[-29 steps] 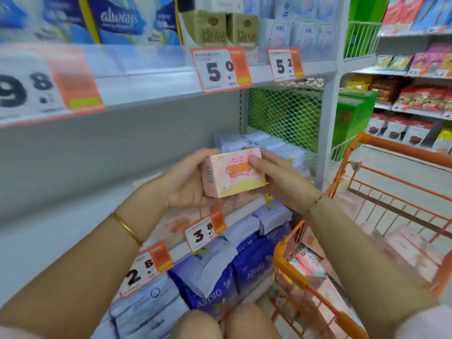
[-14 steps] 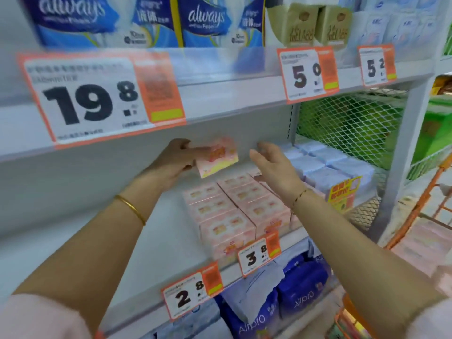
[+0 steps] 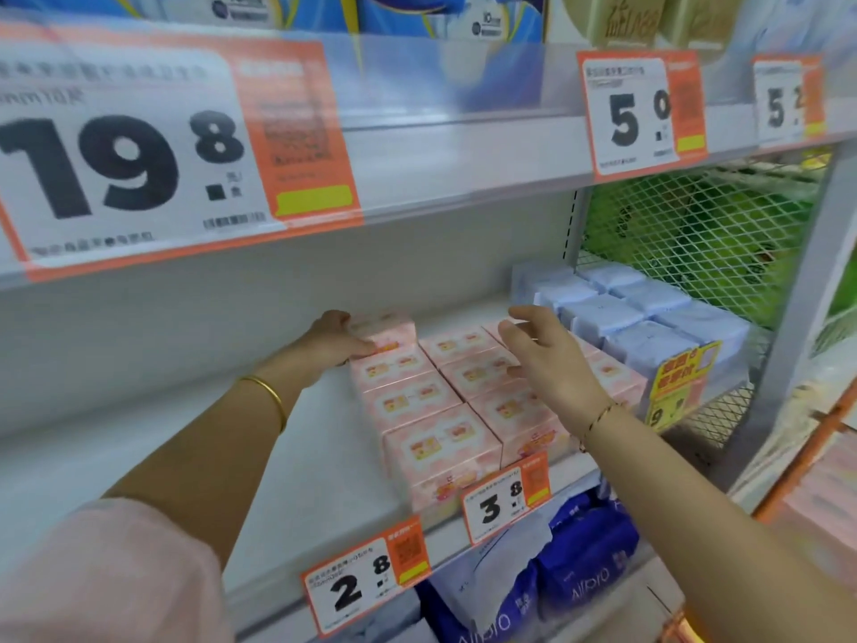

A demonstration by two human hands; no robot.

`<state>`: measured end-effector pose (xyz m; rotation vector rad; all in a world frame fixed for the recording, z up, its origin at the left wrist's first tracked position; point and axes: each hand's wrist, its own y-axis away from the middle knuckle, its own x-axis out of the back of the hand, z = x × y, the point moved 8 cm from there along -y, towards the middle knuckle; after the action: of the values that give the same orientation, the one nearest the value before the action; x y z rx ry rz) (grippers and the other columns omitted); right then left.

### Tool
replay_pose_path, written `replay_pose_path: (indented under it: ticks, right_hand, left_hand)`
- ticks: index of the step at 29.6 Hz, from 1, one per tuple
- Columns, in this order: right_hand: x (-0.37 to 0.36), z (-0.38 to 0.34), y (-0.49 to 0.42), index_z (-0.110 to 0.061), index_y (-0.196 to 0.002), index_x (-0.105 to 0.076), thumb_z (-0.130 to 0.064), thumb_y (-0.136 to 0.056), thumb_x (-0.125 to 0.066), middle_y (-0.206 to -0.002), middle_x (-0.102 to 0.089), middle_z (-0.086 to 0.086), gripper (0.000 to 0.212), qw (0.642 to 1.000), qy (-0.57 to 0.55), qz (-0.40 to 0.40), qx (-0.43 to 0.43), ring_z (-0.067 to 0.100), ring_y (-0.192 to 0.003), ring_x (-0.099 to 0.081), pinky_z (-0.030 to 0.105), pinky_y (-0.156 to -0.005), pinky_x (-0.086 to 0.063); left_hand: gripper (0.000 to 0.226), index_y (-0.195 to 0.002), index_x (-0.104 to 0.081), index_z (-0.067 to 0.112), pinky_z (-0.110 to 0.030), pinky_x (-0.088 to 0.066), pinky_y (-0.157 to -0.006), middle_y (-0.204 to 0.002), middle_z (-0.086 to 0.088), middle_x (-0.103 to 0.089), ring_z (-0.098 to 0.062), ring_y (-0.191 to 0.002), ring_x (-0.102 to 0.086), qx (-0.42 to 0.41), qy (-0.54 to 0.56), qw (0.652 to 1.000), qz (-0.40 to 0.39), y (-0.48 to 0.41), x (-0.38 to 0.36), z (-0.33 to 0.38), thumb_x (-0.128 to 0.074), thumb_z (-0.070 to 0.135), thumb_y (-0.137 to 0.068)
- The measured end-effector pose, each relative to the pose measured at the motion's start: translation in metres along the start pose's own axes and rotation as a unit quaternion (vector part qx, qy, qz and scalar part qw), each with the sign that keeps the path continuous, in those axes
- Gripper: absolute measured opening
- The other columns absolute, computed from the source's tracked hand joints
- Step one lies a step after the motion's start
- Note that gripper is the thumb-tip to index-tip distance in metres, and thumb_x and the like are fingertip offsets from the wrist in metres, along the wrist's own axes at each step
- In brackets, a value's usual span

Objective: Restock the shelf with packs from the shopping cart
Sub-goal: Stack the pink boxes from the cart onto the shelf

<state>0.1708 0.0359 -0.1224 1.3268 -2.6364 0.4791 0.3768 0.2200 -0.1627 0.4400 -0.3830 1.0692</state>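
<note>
A pink pack (image 3: 387, 331) stands at the back of the left row of pink packs (image 3: 436, 438) on the middle shelf (image 3: 287, 461). My left hand (image 3: 331, 341) grips that back pack from its left side, fingers on its front face. My right hand (image 3: 540, 352) hovers over the right rows with fingers spread and holds nothing. The orange shopping cart (image 3: 816, 452) shows only as a rim at the right edge, with blurred pink packs behind it.
Pale blue packs (image 3: 649, 317) fill the shelf's right end beside a green wire mesh (image 3: 695, 243). The upper shelf edge carries large price tags (image 3: 139, 155). Dark blue bags (image 3: 584, 568) lie on the shelf below. Bare shelf surface lies left of the pink rows.
The pink pack went from both hands near the cart up to the shelf and now rests at the back of the left row. My right hand let go of it.
</note>
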Motion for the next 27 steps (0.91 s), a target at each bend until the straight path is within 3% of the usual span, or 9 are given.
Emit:
replay_pose_path:
  ticks: [2, 4, 6, 9, 12, 19, 21, 23, 27]
  right_hand:
    - [0.001, 0.001, 0.001, -0.015, -0.133, -0.044, -0.029, -0.096, -0.048, -0.098, -0.049, -0.013, 0.040, 1.000, 0.000, 0.001, 0.001, 0.018, -0.105, -0.053, 0.045, -0.099, -0.047]
    - [0.003, 0.001, 0.004, -0.015, -0.133, -0.044, -0.029, -0.096, -0.047, -0.097, -0.049, -0.014, 0.040, 1.000, 0.004, 0.003, 0.002, 0.017, -0.103, -0.053, 0.045, -0.098, -0.047]
    - [0.010, -0.002, 0.011, -0.014, -0.133, -0.044, -0.028, -0.096, -0.047, -0.095, -0.047, -0.016, 0.039, 1.000, 0.009, 0.008, 0.005, 0.015, -0.098, -0.054, 0.044, -0.096, -0.049]
    - [0.031, -0.004, 0.028, -0.014, -0.132, -0.045, -0.025, -0.096, -0.048, -0.094, -0.047, -0.016, 0.037, 1.000, 0.005, 0.023, -0.001, 0.011, -0.091, -0.054, 0.043, -0.093, -0.050]
    - [0.066, 0.001, 0.052, -0.014, -0.130, -0.046, -0.024, -0.096, -0.050, -0.093, -0.048, -0.015, 0.036, 0.999, 0.010, 0.045, -0.011, 0.016, -0.098, -0.054, 0.045, -0.095, -0.049]
    - [0.183, 0.055, 0.108, -0.007, -0.125, -0.049, -0.021, -0.092, -0.056, -0.102, -0.053, 0.002, 0.036, 0.984, 0.112, 0.106, -0.093, 0.022, -0.098, -0.054, 0.040, -0.087, -0.047]
    - [0.219, 0.073, 0.120, -0.002, -0.122, -0.049, -0.017, -0.092, -0.054, -0.097, -0.055, 0.003, 0.034, 0.969, 0.164, 0.137, -0.121, 0.025, -0.098, -0.054, 0.035, -0.082, -0.043]
    - [0.250, 0.092, 0.128, -0.002, -0.126, -0.048, -0.012, -0.091, -0.053, -0.113, -0.057, 0.011, 0.037, 0.944, 0.247, 0.150, -0.160, 0.029, -0.109, -0.053, 0.033, -0.086, -0.042]
    - [0.261, 0.141, 0.133, -0.011, -0.137, -0.040, -0.023, -0.091, -0.054, -0.140, -0.036, 0.019, 0.050, 0.883, 0.404, 0.037, -0.236, 0.035, -0.124, -0.044, 0.039, -0.101, -0.039]
  left_hand:
    - [0.063, -0.136, -0.036, 0.009, -0.036, -0.045, -0.098, -0.127, -0.010, -0.048, -0.024, -0.114, -0.051, 0.034, 0.002, 0.999, -0.023, 0.003, -0.008, -0.005, -0.066, 0.009, -0.081]
    - [0.031, -0.110, -0.050, 0.011, -0.035, -0.041, -0.093, -0.113, -0.009, -0.051, -0.023, -0.106, -0.049, 0.054, -0.014, 0.998, -0.027, 0.012, -0.010, -0.003, -0.058, 0.017, -0.081]
    - [0.038, -0.097, -0.054, 0.009, -0.032, -0.041, -0.086, -0.111, -0.011, -0.055, -0.026, -0.101, -0.050, 0.049, -0.054, 0.997, -0.007, 0.018, -0.008, 0.006, -0.055, 0.031, -0.066]
    - [0.061, -0.127, -0.051, 0.012, -0.037, -0.041, -0.102, -0.134, -0.014, -0.047, -0.032, -0.121, -0.047, -0.020, -0.102, 0.990, 0.100, 0.030, -0.005, 0.042, -0.065, 0.030, -0.070]
    - [0.050, -0.129, -0.052, 0.012, -0.031, -0.031, -0.109, -0.137, -0.014, -0.044, -0.031, -0.126, -0.042, -0.180, -0.137, 0.965, 0.133, 0.067, -0.044, 0.105, -0.063, 0.018, -0.081]
    - [0.038, -0.119, -0.059, 0.014, -0.019, -0.030, -0.091, -0.128, -0.011, -0.049, -0.022, -0.123, -0.043, -0.378, -0.141, 0.909, -0.105, 0.166, -0.229, 0.180, -0.061, 0.008, -0.082]
    - [0.035, -0.118, -0.060, 0.011, -0.018, -0.031, -0.087, -0.125, -0.013, -0.050, -0.023, -0.122, -0.043, -0.396, -0.175, 0.886, -0.169, 0.184, -0.275, 0.185, -0.062, 0.008, -0.083]
    - [0.036, -0.122, -0.057, 0.008, -0.018, -0.030, -0.083, -0.127, -0.013, -0.049, -0.023, -0.121, -0.042, -0.390, -0.209, 0.872, -0.210, 0.193, -0.308, 0.184, -0.059, 0.007, -0.085]
    - [0.036, -0.123, -0.054, 0.010, -0.019, -0.032, -0.083, -0.121, -0.010, -0.046, -0.020, -0.115, -0.045, -0.377, -0.235, 0.859, -0.254, 0.198, -0.341, 0.176, -0.057, 0.010, -0.088]
